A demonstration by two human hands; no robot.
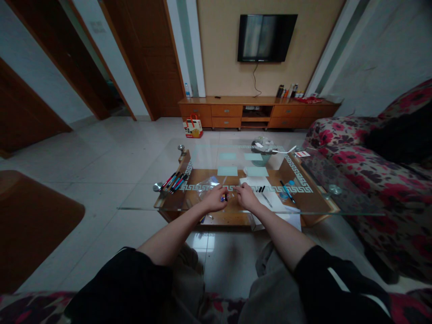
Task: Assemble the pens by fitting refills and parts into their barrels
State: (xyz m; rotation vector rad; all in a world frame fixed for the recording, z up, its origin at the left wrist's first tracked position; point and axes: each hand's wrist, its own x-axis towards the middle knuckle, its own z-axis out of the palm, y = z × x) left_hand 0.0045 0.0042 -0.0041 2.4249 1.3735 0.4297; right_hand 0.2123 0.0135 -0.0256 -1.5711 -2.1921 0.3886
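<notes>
Over the near edge of the glass table (145, 198), my left hand (216, 199) is closed round a small dark and blue thing, too small to name. My right hand (247, 198), a short gap to its right, has its fingers bent together toward the left hand; what they hold, if anything, I cannot make out. Short black pieces like pen caps (260, 189) and a thin clear pen-like stick (266, 199) lie just right of the right hand. A clear plastic bag (206, 186) lies behind the left hand. Several blue, red and black pens (174, 182) are heaped at the table's left.
A blue pen (288, 192) lies on the right, near a round blue-and-clear item (284, 196). White paper or a box (275, 207) shows nearby. A green basket (262, 159) full of crumpled wrapping stands at the back. A flowered sofa (357, 157) borders the right side.
</notes>
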